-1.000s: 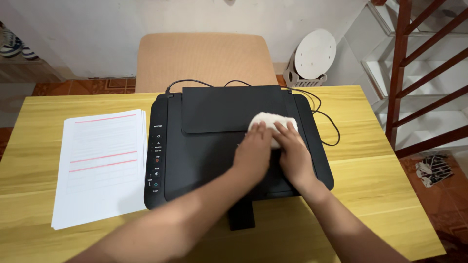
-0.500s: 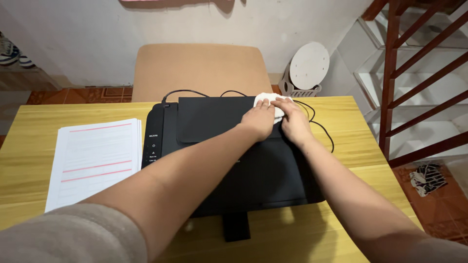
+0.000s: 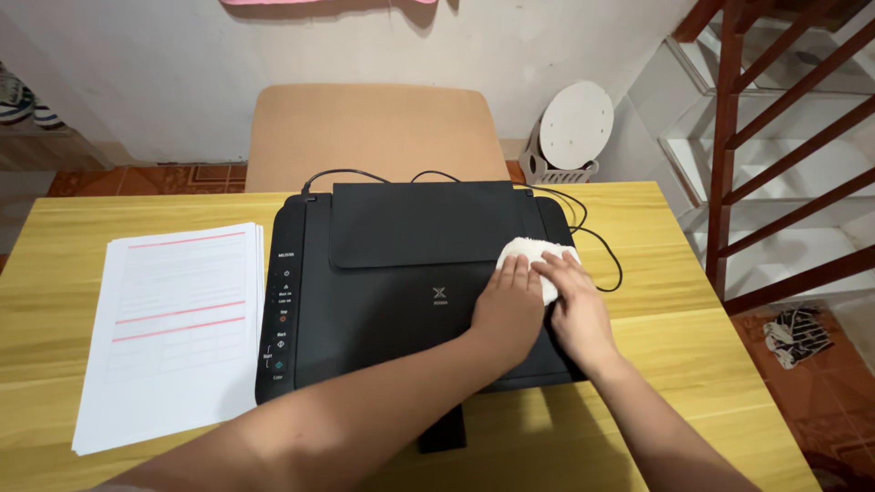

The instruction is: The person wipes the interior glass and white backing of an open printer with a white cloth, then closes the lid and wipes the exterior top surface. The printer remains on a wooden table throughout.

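1. White cloth (image 3: 538, 260) lies on the right side of the black printer (image 3: 401, 292), near its right edge and just below the rear flap (image 3: 424, 223). Half a second ago it was up at the flap's far right corner; a second ago it sat about where it is now. So the cloth has gone up and come back down along the printer's right side.
2. Both hands press on it together. The left hand (image 3: 509, 308) lies flat, fingers together, fingertips on the cloth's near edge. The right hand (image 3: 576, 305) lies just beside it, fingers spread a little over the cloth's right part. Neither hand is closed around anything; both are flat and pushing down.
3. Judging from that back-and-forth path, the wiping has covered the right strip of the lid, while the middle and the left side with the button panel (image 3: 281, 314) look untouched by the hands now.
4. Containers: none is open. The printer's lid and flap are shut, and a small dark tray tab (image 3: 444, 433) sticks out at the front; whether it holds paper I cannot tell.
5. A paper stack (image 3: 173, 328) lies on the wooden table (image 3: 693, 364), left of the printer, well apart from the hands. Black cables (image 3: 597, 246) trail off behind the printer to the right.
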